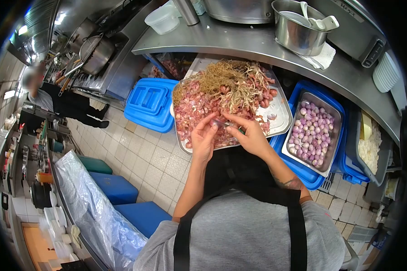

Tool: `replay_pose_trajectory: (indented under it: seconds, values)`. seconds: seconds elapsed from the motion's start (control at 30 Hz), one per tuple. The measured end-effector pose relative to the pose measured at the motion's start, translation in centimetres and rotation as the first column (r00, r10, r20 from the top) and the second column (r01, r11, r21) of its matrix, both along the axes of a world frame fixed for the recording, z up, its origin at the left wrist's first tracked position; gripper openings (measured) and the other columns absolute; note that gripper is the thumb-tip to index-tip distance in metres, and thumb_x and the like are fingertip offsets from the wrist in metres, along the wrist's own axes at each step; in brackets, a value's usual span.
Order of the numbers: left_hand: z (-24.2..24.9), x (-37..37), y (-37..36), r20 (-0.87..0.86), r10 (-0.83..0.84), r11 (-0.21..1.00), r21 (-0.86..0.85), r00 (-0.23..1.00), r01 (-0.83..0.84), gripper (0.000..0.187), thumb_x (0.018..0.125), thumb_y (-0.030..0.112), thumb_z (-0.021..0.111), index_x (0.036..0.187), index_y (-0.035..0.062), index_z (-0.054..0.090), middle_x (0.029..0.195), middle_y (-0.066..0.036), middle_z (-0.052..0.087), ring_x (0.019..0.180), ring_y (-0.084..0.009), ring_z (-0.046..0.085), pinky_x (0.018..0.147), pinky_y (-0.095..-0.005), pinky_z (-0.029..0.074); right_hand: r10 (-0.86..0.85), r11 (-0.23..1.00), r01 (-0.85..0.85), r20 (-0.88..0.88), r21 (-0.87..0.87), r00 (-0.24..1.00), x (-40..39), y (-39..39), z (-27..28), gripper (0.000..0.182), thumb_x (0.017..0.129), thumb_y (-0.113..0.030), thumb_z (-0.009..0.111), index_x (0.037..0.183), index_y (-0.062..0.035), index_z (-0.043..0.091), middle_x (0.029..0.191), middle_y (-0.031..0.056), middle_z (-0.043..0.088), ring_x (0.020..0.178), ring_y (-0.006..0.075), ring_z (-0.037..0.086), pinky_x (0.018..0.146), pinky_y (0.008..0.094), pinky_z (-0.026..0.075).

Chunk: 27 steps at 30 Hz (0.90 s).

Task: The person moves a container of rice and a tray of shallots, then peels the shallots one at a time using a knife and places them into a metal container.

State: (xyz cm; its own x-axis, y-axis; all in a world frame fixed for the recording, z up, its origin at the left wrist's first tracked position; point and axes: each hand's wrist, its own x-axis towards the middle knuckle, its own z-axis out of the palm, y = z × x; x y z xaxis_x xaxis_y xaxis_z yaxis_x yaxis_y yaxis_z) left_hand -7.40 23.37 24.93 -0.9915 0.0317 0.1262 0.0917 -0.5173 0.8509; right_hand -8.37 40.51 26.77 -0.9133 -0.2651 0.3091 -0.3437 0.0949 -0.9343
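Both my hands are close together over the near part of a large metal tray [282,113] heaped with shallot skins [192,108], dry roots [224,77] and unpeeled shallots [264,95]. My left hand [205,137] has its fingertips closed on a small shallot [218,123]. My right hand [248,134] is wrapped round a small knife [228,126], its blade at the shallot; most of the handle is hidden in the palm. To the right, a steel pan [334,156] holds many peeled purple shallots [309,131].
A blue lid [147,105] lies left of the tray. Above runs a steel counter edge [239,45] with a steel pot [298,38]. A grey bin [357,149] stands far right. A person [65,101] in dark clothes stands at the far left.
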Motion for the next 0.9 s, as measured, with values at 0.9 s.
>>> replay_pose_trajectory:
  seconds: [0.9]
  values:
    - [0.3,-0.1,-0.7,0.010,0.072,0.997,-0.034,0.997,-0.071,0.030,0.081,-0.008,0.061,0.110,-0.0042,0.052,0.103,-0.013,0.061,0.094,-0.0166,0.061,0.083,-0.0300,0.052,-0.044,0.996,0.043,0.012,0.077,0.999,0.3,0.1,0.5,0.035,0.086,-0.015,0.059,0.119,-0.0032,0.058,0.106,0.0159,0.066,0.095,0.0200,0.064,0.082,0.0305,0.047]
